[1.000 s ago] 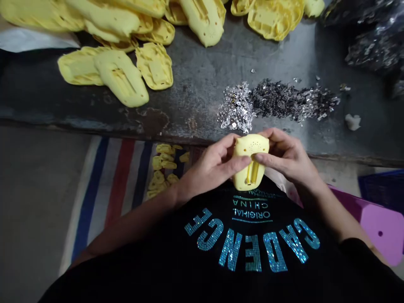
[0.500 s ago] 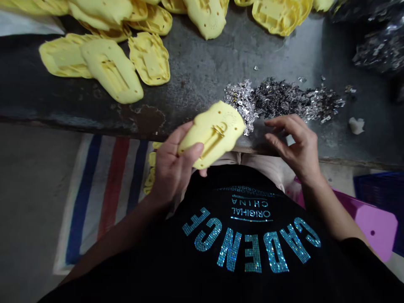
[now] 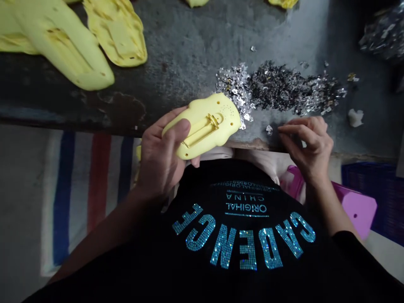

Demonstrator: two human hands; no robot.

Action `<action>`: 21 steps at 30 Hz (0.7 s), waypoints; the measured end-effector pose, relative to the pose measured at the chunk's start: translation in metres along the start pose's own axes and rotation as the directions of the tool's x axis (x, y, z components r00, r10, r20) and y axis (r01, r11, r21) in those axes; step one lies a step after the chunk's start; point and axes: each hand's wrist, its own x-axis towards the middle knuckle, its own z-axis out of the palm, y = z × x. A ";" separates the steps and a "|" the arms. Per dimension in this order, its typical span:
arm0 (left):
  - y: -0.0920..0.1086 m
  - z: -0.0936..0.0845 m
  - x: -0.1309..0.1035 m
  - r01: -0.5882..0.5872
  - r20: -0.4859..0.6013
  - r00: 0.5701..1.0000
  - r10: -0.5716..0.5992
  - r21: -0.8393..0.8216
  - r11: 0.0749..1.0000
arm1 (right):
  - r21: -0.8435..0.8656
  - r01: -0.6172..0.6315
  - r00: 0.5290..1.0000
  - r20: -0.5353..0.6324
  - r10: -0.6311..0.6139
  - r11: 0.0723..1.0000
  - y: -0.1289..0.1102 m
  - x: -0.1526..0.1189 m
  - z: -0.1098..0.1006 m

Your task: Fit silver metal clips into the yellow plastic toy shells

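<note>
My left hand (image 3: 164,147) is wrapped round a yellow plastic shell (image 3: 206,124), thumb on top. The shell has a long battery slot, small screw holes and a patch of tiny perforations, and its outer face is turned up. Over the bench edge, my right hand (image 3: 307,143) is closed, thumb and forefinger pinched together; whatever is between them is too small or hidden to make out. Just left of those fingertips lie a few loose metal clips (image 3: 269,130). Beyond both hands spreads a heap of small shiny metal clips (image 3: 280,90), partly behind the shell's tip.
More yellow shells (image 3: 118,33) lie at the far left of the dark metal bench (image 3: 183,54). A bag of metal parts (image 3: 383,35) sits at the far right, near a white lump (image 3: 356,118). Below are a pink plastic stool (image 3: 360,210) and a blue crate (image 3: 372,189).
My right hand has moved right, and its fingers have gone from apart to pinched. Loose clips now show beside it. The left hand, still holding the shell, has shifted slightly left; the view has moved closer.
</note>
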 end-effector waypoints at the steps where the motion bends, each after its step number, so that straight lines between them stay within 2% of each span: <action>1: -0.001 0.001 0.001 0.001 0.003 1.000 -0.001 0.001 1.000 | -0.036 -0.019 1.000 -0.017 0.018 0.999 0.000 -0.002 -0.001; 4: -0.003 0.004 0.001 -0.003 0.032 0.999 0.002 0.015 1.000 | -0.130 0.001 0.999 -0.044 -0.007 0.992 -0.001 -0.004 0.006; 8: -0.005 0.008 -0.004 -0.023 0.042 0.999 0.021 0.048 0.999 | -0.201 0.026 1.000 0.010 -0.024 0.979 -0.004 -0.004 0.018; 14: -0.009 0.010 -0.008 -0.036 0.054 0.998 0.033 0.066 0.997 | -0.144 0.146 0.988 0.062 -0.138 0.979 -0.006 -0.018 0.015; 17: -0.010 0.012 -0.008 -0.034 0.071 0.997 0.028 0.073 0.997 | -0.132 0.107 0.994 0.027 -0.105 0.985 -0.006 -0.024 0.011; 21: -0.010 0.016 -0.008 -0.035 0.090 0.996 0.027 0.079 0.996 | -0.198 0.071 0.996 -0.031 -0.079 0.978 -0.008 -0.022 0.017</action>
